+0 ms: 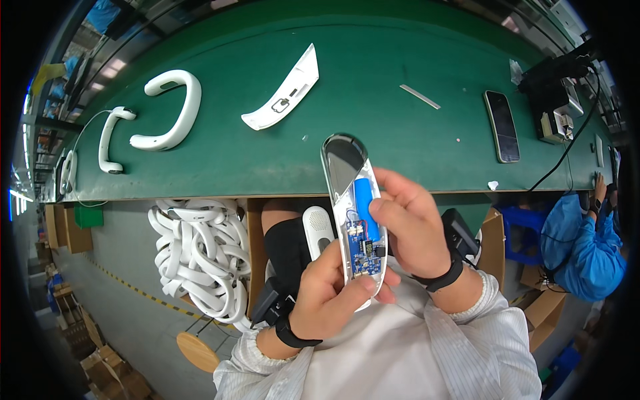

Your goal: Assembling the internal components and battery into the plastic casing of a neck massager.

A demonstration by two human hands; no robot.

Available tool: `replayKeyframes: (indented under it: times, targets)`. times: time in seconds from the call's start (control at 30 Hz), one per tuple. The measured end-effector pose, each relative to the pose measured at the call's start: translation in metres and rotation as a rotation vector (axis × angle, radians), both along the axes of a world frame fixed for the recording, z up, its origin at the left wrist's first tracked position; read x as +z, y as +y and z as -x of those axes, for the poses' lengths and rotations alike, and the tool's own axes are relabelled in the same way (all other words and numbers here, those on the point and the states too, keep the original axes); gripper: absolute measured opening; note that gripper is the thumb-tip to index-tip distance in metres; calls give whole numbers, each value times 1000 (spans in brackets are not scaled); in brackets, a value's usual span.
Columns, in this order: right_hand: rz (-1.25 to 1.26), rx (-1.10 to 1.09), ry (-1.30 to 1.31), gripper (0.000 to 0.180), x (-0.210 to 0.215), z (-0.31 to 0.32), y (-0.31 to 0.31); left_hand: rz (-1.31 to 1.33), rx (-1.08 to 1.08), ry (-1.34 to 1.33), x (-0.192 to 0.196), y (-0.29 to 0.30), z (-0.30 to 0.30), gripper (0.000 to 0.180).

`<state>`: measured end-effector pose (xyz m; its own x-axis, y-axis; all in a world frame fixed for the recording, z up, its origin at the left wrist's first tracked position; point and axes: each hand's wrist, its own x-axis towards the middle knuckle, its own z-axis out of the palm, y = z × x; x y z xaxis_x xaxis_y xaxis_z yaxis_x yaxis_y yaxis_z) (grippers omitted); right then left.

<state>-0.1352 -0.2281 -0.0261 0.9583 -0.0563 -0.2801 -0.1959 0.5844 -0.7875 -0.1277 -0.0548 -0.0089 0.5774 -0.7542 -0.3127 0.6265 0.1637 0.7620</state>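
Observation:
An opened, elongated electronic device point(339, 193) with a white shell and a glossy dark end is held upright in front of me. Inside it lie a blue cylindrical battery point(364, 203) and, below that, a blue circuit board point(363, 255) with thin wires. My left hand point(325, 293) is closed around the lower end, its thumb on the shell's edge. With the thumb pressed on the battery, my right hand point(410, 227) grips the device's right side; some of its fingers are hidden behind the shell. Beyond the device, a white curved cover point(293, 93) with a cutout lies on the green table point(373, 60).
White C-shaped bands point(190, 110) lie at the table's left. A heap of white curved parts point(203, 253) sits below the table edge. On the right are a phone point(501, 127), a thin strip point(420, 97) and a black cabled fixture point(557, 87). A person in blue point(587, 247) sits far right.

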Motion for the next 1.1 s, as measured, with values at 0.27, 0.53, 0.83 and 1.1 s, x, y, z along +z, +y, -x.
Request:
replayKeyframes:
  times: [0.27, 0.53, 0.83, 1.1]
  targets:
    - [79, -14, -36, 44, 3, -4, 1, -44, 43, -55, 2, -2, -1, 34]
    - [144, -20, -58, 45, 7, -3, 5, 17, 107, -9, -1, 0, 0, 26]
    - [174, -8, -74, 45, 5, -1, 7, 19, 122, -13, 2, 0, 1, 29]
    - [159, -18, -78, 45, 6, 0, 9, 20, 121, -3, 3, 1, 1, 32]
